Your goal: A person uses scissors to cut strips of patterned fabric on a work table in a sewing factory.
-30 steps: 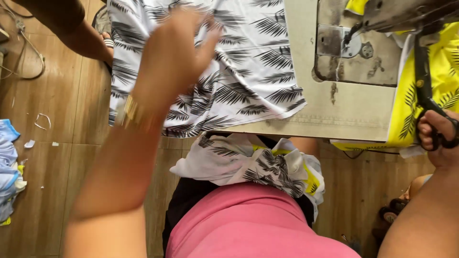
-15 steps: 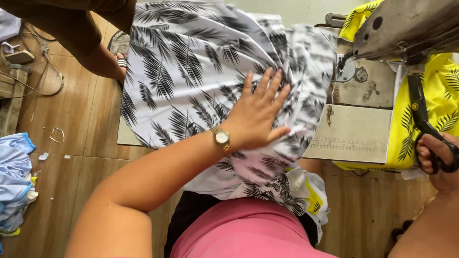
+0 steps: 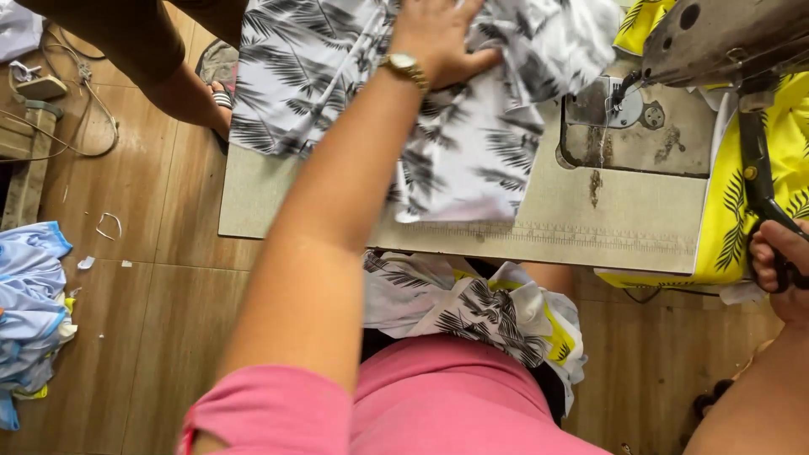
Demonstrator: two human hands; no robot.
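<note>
With your left hand (image 3: 434, 38) spread flat on the white palm-print fabric (image 3: 472, 143) at the table's (image 3: 539, 232) twelve o'clock edge, press evenly while your right hand (image 3: 779, 270) at three o'clock grips the black scissors (image 3: 758, 181) clear.

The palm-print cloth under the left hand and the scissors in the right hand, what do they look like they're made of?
The palm-print cloth looks like thin woven fabric, matte white with grey-black leaves: it folds and wrinkles softly under the left hand. The scissors look like dark metal, dull rather than polished, with a small brass-coloured pivot; the right hand covers the handles, so their material is unclear.
</note>
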